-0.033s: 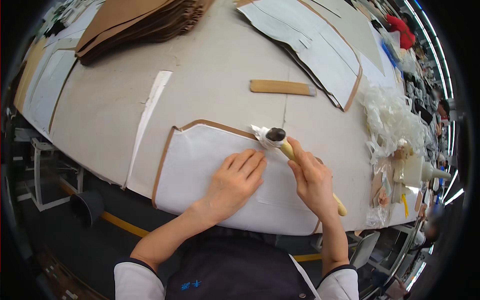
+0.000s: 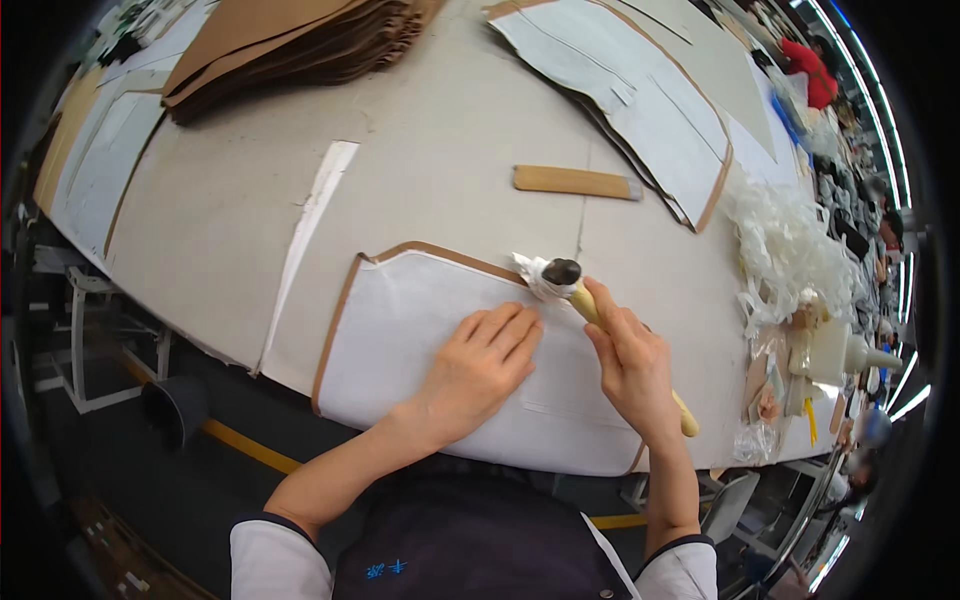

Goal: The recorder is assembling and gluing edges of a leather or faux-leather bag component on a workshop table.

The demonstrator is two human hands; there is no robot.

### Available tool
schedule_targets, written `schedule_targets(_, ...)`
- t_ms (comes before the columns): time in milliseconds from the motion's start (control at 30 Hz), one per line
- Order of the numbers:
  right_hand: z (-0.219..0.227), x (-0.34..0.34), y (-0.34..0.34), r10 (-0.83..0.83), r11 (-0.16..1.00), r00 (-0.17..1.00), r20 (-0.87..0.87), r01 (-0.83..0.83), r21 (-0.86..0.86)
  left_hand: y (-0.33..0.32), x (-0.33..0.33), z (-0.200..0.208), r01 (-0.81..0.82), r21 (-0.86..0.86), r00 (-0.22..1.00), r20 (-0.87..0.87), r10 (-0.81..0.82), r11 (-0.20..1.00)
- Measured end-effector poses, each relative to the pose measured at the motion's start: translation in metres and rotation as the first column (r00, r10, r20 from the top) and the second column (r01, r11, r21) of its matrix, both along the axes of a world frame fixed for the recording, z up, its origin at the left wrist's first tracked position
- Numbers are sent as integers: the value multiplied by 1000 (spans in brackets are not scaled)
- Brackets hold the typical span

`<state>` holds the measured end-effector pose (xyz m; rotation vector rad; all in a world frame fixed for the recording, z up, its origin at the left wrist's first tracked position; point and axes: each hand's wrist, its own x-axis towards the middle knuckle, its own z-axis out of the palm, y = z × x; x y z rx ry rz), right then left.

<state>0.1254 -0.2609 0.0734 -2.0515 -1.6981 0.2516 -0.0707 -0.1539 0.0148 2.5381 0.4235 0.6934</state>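
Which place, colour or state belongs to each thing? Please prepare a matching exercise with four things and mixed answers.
Things:
1. left hand
2. right hand
3. flat strip
4. plastic bags

Descriptions:
A. heaped at the right side of the table
B. gripping the yellow-handled tool
C. light brown with a grey end
D. resting on the white panel

Pairs: 1-D, 2-B, 3-C, 4-A

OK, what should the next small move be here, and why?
Probably a light tap along the brown edge of the white panel: the right hand holds the yellow-handled hammer with its head at that edge, while the left hand lies on the panel, seemingly steadying it. Whether the head already touches is unclear.
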Motion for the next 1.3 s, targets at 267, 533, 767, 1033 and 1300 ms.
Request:
schedule_targets(267, -4, -31, 63, 160, 987, 985, -60, -161, -5, 38, -57, 3, -272, 112, 959, -47, 279, 956)
schedule_targets(533, -14, -50, 99, 205, 978, 979, 11, -205, 42, 49, -65, -1, -343, 131, 932, -81, 355, 930)
schedule_targets(767, -15, -55, 105, 223, 973, 975, 1, -222, 68, 49, -64, 4, -346, 112, 932, -68, 355, 931)
schedule_targets(1033, -11, -61, 116, 239, 959, 971, 10, -238, 155, 50, -65, 0, -350, 98, 932, -58, 357, 932)
schedule_targets(1300, -14, -69, 109, 291, 957, 949, 122, -291, -21, 49, -66, -2, -365, 116, 930, 0, 368, 924)
